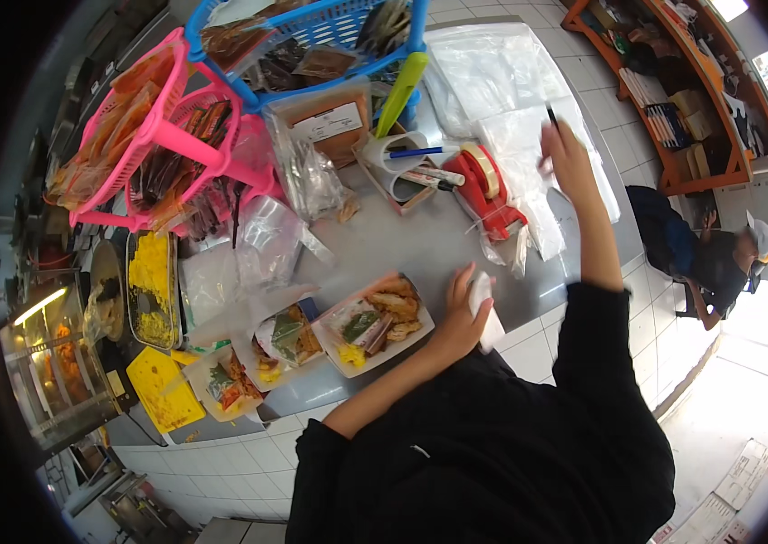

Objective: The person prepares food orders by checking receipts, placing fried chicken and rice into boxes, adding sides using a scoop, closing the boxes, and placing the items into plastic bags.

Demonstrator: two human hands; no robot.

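Observation:
My left hand [460,316] is closed around a folded white paper item [490,333], perhaps a napkin, at the table's near edge. A slim black-ended pen or marker [551,114] sticks out of my right hand [564,163], which is over white plastic bags [509,139]. Left of my left hand stands an open paper food box [377,323] with fried pieces, a green packet and yellow rice. Two similar boxes, a middle one [285,343] and a far-left one [226,384], stand beside it. Their lids are raised.
A red tape dispenser [492,204] sits between my hands. Beyond it are a marker holder [394,153], a blue basket [309,54] and pink baskets [146,136] of packets. Leftward lie a rice tray [153,292] and yellow board [165,391]. A person [717,262] sits at right.

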